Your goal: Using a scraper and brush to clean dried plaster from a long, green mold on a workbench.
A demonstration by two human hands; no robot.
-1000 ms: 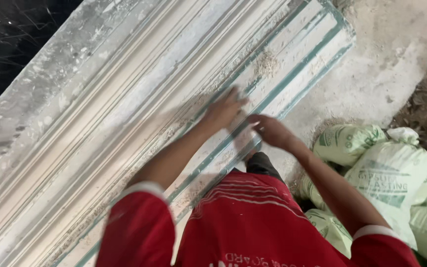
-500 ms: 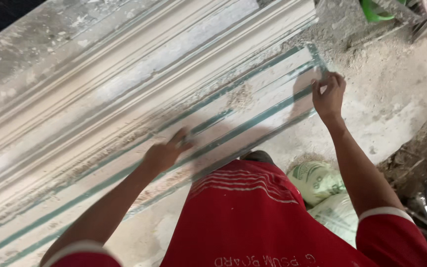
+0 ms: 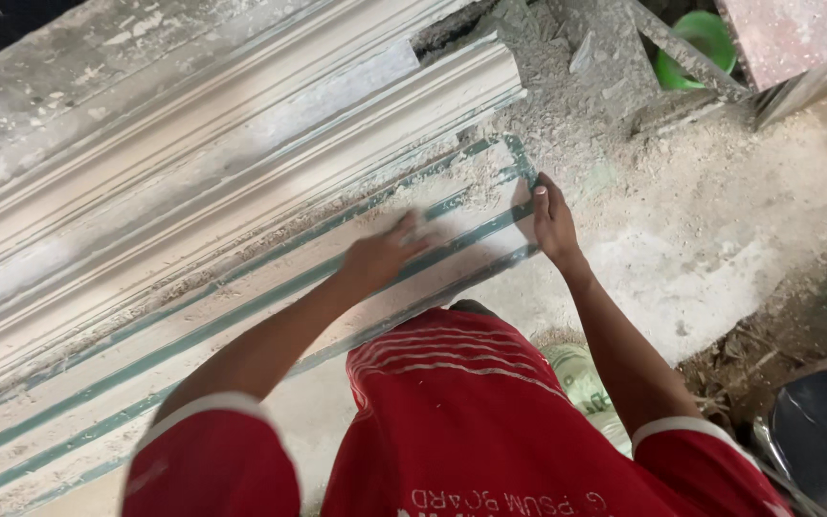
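On dusty floor, long green-striped moulding [image 3: 241, 316]

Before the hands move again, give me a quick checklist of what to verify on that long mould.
1. Right hand on the end of the mould: ok, fingers rest on the end edge.
2. Left hand flat on the mould: cannot tell, it is blurred.
3. Mould surface free of grit: not ok, dusty crumbs lie along the grooves.
4. White cornice clear of the hands: ok, it lies beside the mould, untouched.
5. Floor past the mould's end clear: not ok, rubble and powder lie there.
6. Sack clear of the feet: cannot tell, feet hidden.
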